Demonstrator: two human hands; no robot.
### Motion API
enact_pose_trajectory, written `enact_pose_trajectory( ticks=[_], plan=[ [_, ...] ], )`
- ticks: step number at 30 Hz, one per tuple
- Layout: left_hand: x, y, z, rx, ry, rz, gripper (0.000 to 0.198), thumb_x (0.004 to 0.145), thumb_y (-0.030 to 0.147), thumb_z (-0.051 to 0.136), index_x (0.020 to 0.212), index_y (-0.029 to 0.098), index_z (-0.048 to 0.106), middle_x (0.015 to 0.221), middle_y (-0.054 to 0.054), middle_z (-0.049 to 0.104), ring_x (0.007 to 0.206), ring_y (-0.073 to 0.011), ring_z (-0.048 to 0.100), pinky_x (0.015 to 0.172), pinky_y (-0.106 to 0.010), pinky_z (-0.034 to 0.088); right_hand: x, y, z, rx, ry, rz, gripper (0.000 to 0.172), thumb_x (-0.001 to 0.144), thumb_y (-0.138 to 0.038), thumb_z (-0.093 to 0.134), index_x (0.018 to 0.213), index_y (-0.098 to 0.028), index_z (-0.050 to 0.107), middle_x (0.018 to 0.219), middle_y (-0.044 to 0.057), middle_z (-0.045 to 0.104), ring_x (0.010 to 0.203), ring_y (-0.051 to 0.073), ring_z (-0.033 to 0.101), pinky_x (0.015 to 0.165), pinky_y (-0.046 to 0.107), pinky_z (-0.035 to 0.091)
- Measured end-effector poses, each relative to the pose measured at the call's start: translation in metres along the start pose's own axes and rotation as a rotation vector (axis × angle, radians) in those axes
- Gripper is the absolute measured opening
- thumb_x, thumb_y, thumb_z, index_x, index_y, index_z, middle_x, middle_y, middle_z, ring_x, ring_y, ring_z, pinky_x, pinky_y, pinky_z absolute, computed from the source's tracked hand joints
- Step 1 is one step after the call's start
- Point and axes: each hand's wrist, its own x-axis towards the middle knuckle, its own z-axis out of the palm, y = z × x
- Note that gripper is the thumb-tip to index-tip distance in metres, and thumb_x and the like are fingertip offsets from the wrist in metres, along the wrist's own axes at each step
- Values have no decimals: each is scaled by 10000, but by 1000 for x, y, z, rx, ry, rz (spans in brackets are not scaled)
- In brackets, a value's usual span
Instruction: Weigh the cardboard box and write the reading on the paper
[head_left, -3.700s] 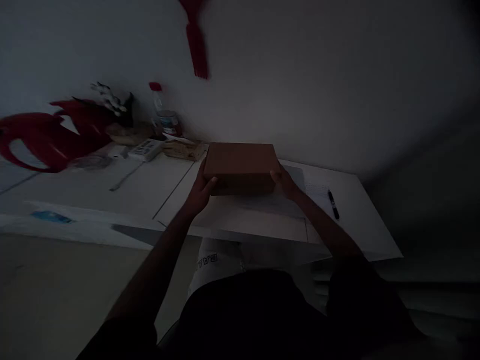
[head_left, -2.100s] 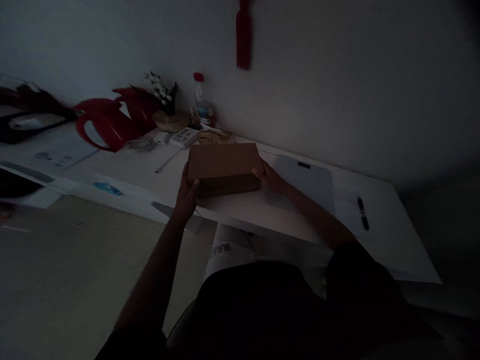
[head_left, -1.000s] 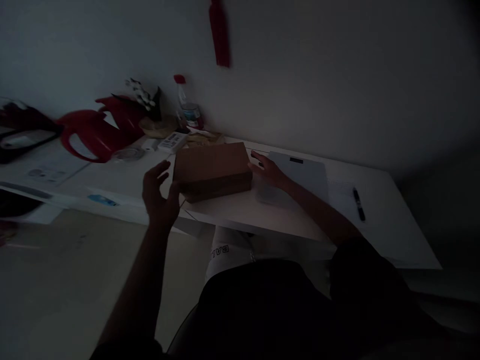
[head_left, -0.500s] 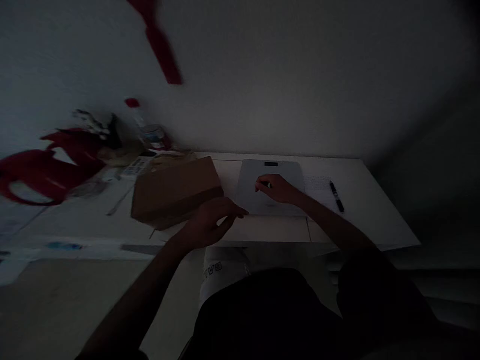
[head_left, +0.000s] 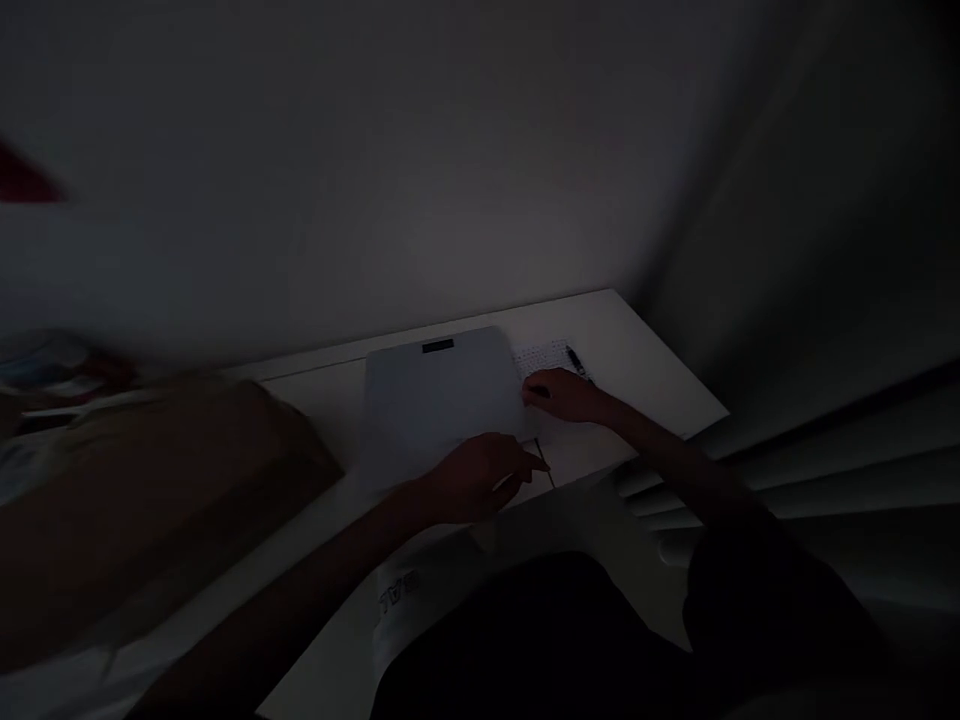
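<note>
From the head view, our left hand [head_left: 480, 478] and right hand [head_left: 564, 394] rest at the near and right edges of the flat grey square scale [head_left: 439, 395] on the white table [head_left: 637, 350]. We cannot tell if our fingers grip it.

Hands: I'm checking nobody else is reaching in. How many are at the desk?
2. The left hand is at the grey pad's near edge; the right hand is at its right edge.

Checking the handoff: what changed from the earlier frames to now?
Both hands let go of the box, now on the table's left. The left hand and right hand moved to the grey pad's edges. Pen unmoved.
</note>
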Motion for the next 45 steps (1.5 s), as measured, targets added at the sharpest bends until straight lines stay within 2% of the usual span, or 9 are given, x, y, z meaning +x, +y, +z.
enact_pose_trajectory(
  ticks=[8,16,22,28,31,34,38,42,45],
  plan=[
    [56,-13,40,235,-104,22,404,976,112,385,1351,130,537,1177,-115,654,1058,-228,586,865,-378,487,-30,46,-40,-246,279,367,184,987,-341,580,968,-158,572,881,19,641,750,147,563,601,245,310],
    [106,-17,68,684,-329,-31,524,968,145,428,1479,31,429,1413,-190,512,1213,-322,506,953,-425,456,-27,65,-41,-367,140,454,310,984,-454,573,1059,-167,486,962,37,660,757,174,574,545,271,269],
    [121,-25,79,729,-256,-155,498,948,131,407,1424,13,494,1377,-191,529,1063,-294,536,825,-405,473,-23,79,-42,-451,116,372,225,949,-296,562,1129,-174,504,954,52,659,748,188,558,556,286,224],
    [126,-31,77,694,-257,-250,514,936,109,392,1432,1,475,1378,-209,518,1064,-299,533,799,-397,485,-10,100,-62,172,318,194,184,924,-244,444,1073,-179,532,710,-23,542,608,120,496,589,230,347],
    [126,-33,75,725,-214,-321,496,940,107,377,1409,6,502,1415,-231,482,1100,-329,532,838,-427,484,6,111,-68,687,432,175,223,880,-278,438,1040,-164,544,765,12,586,672,131,566,600,224,421],
    [121,-36,77,728,-187,-358,480,950,117,371,1395,31,527,1436,-233,464,1209,-374,496,941,-476,454,21,111,-68,1017,416,127,312,821,-343,587,1077,-172,542,911,49,657,840,152,644,681,223,490],
    [117,-40,85,692,-172,-328,508,962,133,369,1450,39,476,1468,-229,433,1319,-399,424,1059,-537,380,35,90,-59,899,456,86,380,725,-353,775,984,-169,567,817,5,618,759,127,612,657,205,482],
    [122,-39,91,647,-164,-337,517,975,143,352,1476,60,448,1504,-217,399,1362,-400,389,1095,-557,347,43,68,-38,729,447,15,381,920,-500,594,769,-155,539,594,-35,435,533,79,406,504,202,342],
    [125,-34,87,574,-163,-324,543,969,144,370,1503,56,400,1499,-207,404,1362,-367,393,1108,-520,349,43,62,-20,787,295,25,327,1001,-445,443,925,-156,577,553,-46,441,494,90,397,479,205,320]
  ],
)
